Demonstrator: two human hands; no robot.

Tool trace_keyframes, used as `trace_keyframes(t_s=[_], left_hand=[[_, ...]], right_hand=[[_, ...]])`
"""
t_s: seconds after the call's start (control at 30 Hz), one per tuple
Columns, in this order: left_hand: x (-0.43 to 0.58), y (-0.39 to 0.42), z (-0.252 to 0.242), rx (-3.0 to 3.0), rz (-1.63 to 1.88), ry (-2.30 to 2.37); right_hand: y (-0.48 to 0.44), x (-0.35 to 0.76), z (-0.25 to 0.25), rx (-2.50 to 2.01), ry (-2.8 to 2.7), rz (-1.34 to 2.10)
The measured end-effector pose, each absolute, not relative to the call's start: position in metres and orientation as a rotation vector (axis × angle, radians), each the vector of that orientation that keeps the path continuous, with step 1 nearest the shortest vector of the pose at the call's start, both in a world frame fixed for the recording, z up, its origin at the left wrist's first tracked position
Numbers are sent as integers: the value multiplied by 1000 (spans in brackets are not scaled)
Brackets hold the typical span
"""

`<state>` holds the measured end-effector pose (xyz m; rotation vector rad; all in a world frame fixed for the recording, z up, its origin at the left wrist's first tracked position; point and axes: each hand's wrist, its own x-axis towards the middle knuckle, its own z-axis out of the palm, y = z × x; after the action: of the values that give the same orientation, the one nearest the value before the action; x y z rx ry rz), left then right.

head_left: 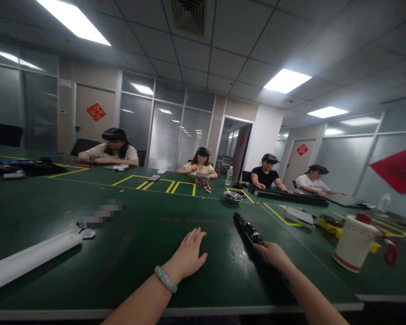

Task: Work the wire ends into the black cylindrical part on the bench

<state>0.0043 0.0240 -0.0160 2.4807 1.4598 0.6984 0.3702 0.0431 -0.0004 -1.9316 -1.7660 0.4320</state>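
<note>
Tool (pixel 249 229): your right hand (pixel 273 254) grips its near end, probably for control; your left hand (pixel 188 256) is spread, holding nothing.

R grip (pixel 274 254) holds blk obj. (pixel 246 229) at grn tbl (pixel 128 266).

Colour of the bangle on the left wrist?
The bangle is pale grey-green; it shows in the head view, the only one.

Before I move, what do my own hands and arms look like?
The left hand has a smooth, rounded, pale grey-green bangle at its wrist. The right hand shows no bangle. No gloves or sleeves show on either side.
</note>
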Motion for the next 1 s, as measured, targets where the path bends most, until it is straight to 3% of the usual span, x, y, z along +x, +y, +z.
trace_keyframes(t_s=[0.23,0.47,0.83,1.0], left_hand=[[11,14,1,2788,973,1250],[10,8,10,2731,798,1195],[6,16,5,2711,749,1356],[8,12,10,2717,701,1379]], right_hand=[[31,253,1,-1497,-2230,755],[34,193,7,-1241,-2507,373],[5,231,36,-1400,-2385,168],[-20,260,47,-1468,-2635,369]])
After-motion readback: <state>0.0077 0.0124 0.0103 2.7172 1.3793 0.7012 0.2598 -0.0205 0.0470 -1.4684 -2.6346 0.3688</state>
